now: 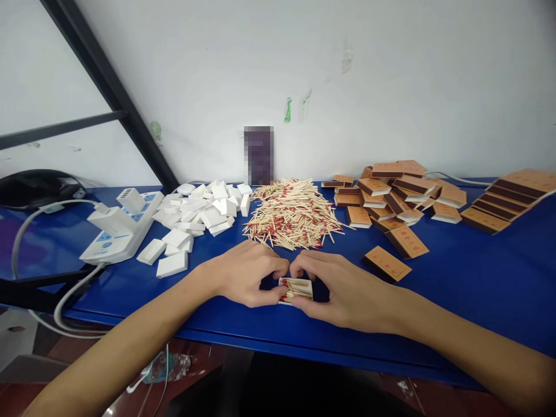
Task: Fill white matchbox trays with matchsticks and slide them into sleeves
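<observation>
Near the table's front edge lies a small white matchbox tray (pixel 311 289), with red-headed matches (pixel 299 286) lying lengthwise inside. My left hand (pixel 252 275) grips its left end, fingers curled and thumb over the match heads. From the other side, my right hand (pixel 343 289) has its thumb on the near right edge, its fingers bent at the far side. Just beyond both hands spreads a big heap of loose matches (pixel 295 214). White trays (pixel 212 215) are piled to the left of the heap. Orange-brown matchbox sleeves (pixel 406 240) lie scattered to its right.
A white power strip (pixel 117 243) with plugged-in chargers and cables sits at the left, beside a black metal frame (pixel 108 87). Stacked matchbox sleeves (pixel 508 200) stand at the far right. A blurred-out dark rectangle (pixel 259 155) leans against the wall behind the blue table (pixel 469 289).
</observation>
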`<state>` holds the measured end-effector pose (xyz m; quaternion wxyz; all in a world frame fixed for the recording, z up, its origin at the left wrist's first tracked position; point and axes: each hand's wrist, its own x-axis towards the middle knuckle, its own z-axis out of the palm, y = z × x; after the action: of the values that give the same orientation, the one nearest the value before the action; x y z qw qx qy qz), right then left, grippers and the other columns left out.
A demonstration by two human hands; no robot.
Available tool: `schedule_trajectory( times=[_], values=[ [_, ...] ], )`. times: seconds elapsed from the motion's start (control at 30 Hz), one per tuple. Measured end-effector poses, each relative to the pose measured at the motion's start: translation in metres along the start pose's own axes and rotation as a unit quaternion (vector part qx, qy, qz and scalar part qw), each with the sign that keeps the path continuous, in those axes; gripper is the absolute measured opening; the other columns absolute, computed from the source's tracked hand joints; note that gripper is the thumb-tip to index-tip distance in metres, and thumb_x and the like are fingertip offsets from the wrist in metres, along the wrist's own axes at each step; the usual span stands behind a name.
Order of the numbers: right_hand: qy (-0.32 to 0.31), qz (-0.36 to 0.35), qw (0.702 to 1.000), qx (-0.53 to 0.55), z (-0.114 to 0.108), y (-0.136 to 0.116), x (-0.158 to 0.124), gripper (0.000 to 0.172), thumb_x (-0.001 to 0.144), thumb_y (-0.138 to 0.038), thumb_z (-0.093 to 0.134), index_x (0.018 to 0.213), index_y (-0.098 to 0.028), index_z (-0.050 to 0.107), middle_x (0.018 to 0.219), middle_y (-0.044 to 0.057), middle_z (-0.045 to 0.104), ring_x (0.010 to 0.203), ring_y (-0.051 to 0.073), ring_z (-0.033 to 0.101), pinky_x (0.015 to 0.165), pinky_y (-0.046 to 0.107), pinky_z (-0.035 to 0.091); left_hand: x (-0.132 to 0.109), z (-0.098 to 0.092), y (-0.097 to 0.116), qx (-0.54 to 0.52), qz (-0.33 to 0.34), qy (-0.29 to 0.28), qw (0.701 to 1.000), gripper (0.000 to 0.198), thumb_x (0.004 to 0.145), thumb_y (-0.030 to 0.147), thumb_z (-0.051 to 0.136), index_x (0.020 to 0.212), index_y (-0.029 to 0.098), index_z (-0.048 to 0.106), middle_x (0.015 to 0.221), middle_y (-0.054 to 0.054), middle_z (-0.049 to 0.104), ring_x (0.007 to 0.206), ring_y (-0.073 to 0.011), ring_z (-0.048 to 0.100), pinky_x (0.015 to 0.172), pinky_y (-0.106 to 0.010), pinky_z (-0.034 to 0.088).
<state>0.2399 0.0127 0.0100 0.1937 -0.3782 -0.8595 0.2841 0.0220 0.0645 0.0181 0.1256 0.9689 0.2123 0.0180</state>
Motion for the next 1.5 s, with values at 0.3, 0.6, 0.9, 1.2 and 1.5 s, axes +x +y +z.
schedule_trajectory(
  times=[0.3,0.6,0.9,1.2,1.5],
  values=[
    [0.013,-0.018,1.000,0.007,0.001,0.006,0.001,0.009,0.083,-0.014,0.055,0.088,-0.021,0.051,0.077,-0.003,0.057,0.065,0.012,0.049,0.061,0.026,0.037,0.001,0.000,0.000,0.010,0.009,0.003,1.000,0.015,0.084,0.033,0.055,0.082,0.019,0.058,0.071,0.000,0.064,0.063,-0.0150,0.059,0.059,-0.027,0.039],
    [0.117,0.025,0.984,-0.133,-0.004,0.014,0.003,0.008,0.088,-0.023,0.052,0.091,-0.021,0.059,0.056,-0.006,0.050,0.057,0.014,0.049,0.062,0.028,0.036,0.003,-0.001,-0.008,0.102,-0.011,0.063,0.993,0.029,0.097,0.034,0.040,0.082,0.018,0.058,0.068,-0.001,0.062,0.060,-0.0147,0.057,0.058,-0.027,0.038],
    [0.180,0.035,0.955,-0.235,-0.002,0.039,0.010,0.013,0.087,-0.023,0.051,0.085,-0.018,0.063,0.076,0.003,0.063,0.068,0.017,0.058,0.062,0.028,0.039,0.008,0.009,-0.023,0.200,-0.069,0.129,0.969,0.029,0.100,0.028,0.041,0.122,0.018,0.058,0.094,-0.006,0.069,0.083,-0.0190,0.066,0.068,-0.028,0.047],
    [0.126,0.024,0.958,-0.256,0.008,0.034,0.023,0.021,0.094,-0.029,0.051,0.106,-0.022,0.067,0.079,0.002,0.072,0.068,0.017,0.063,0.058,0.026,0.035,0.008,0.006,-0.024,0.166,-0.085,0.136,0.973,0.026,0.094,0.027,0.050,0.117,0.019,0.061,0.099,-0.004,0.071,0.090,-0.0206,0.067,0.068,-0.027,0.047],
    [0.120,0.042,0.950,-0.285,0.012,0.033,0.037,0.023,0.097,-0.029,0.049,0.096,-0.019,0.069,0.090,0.006,0.073,0.079,0.020,0.066,0.059,0.029,0.033,0.007,0.007,-0.031,0.149,-0.088,0.140,0.975,0.023,0.095,0.026,0.048,0.112,0.020,0.063,0.098,-0.004,0.071,0.090,-0.0200,0.067,0.067,-0.027,0.046]
  ],
)
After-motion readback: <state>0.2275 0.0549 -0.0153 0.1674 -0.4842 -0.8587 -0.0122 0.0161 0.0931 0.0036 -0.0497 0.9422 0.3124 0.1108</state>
